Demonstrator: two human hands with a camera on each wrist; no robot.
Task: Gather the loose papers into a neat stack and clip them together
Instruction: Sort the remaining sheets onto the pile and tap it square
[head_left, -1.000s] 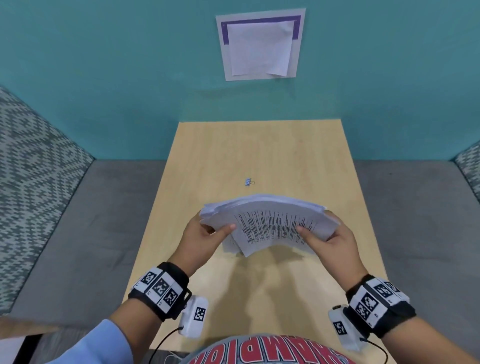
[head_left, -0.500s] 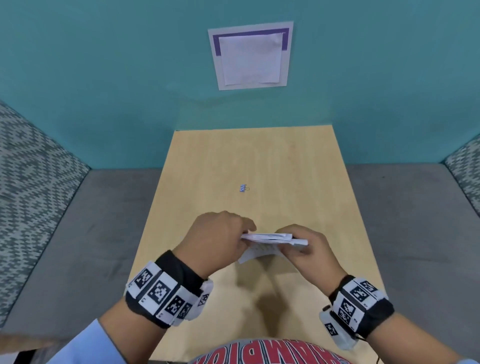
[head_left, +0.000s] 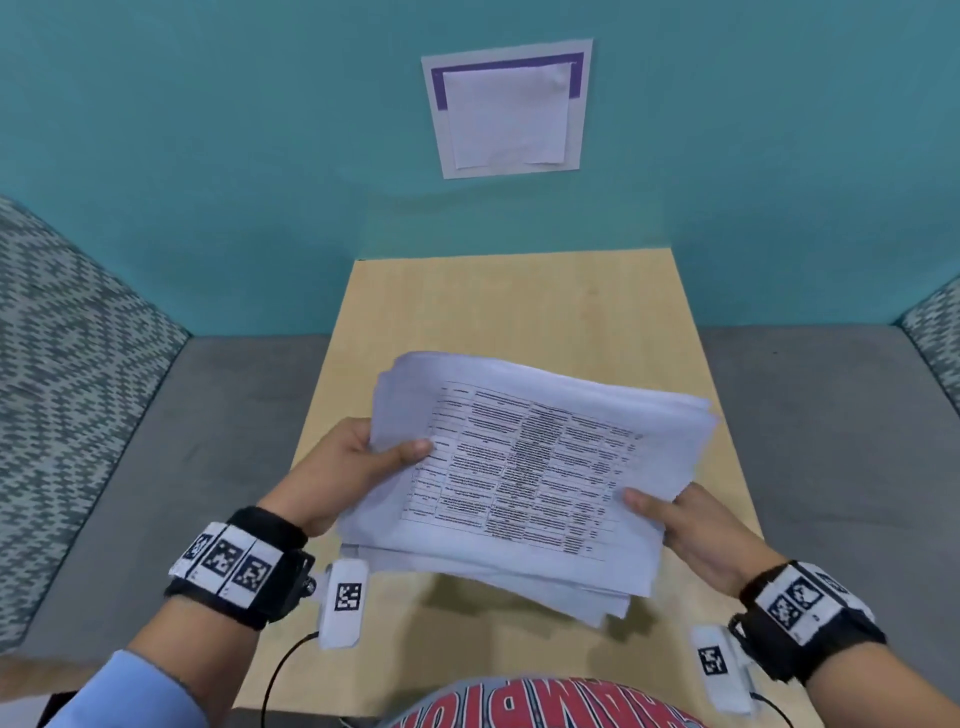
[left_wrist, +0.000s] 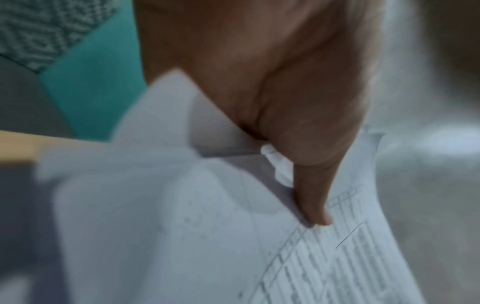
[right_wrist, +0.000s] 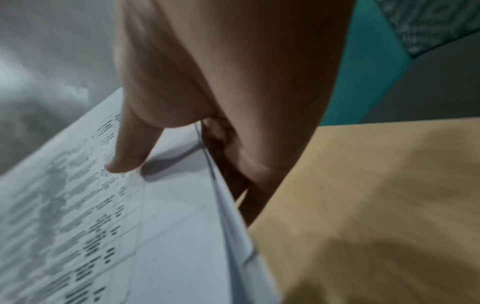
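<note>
A thick stack of printed white papers (head_left: 524, 473) is held up over the wooden table (head_left: 519, 306), its printed face toward me and its edges uneven. My left hand (head_left: 363, 462) grips the stack's left edge, thumb on top (left_wrist: 314, 205) and fingers underneath. My right hand (head_left: 691, 525) grips the right edge the same way, thumb pressed on the top sheet (right_wrist: 130, 152). The papers (left_wrist: 207, 236) (right_wrist: 103, 226) fill both wrist views. The small binder clip seen earlier is hidden behind the stack.
A teal wall stands behind the table with a white sheet in a purple-edged frame (head_left: 506, 106) pinned on it. Grey seats (head_left: 182, 441) flank the table on both sides, with patterned cushions (head_left: 57, 353) at the outer edges.
Half a second ago both hands held the stack edge-on and low over the table. Now the stack is raised and tilted flat-face up toward me, covering the binder clip.
</note>
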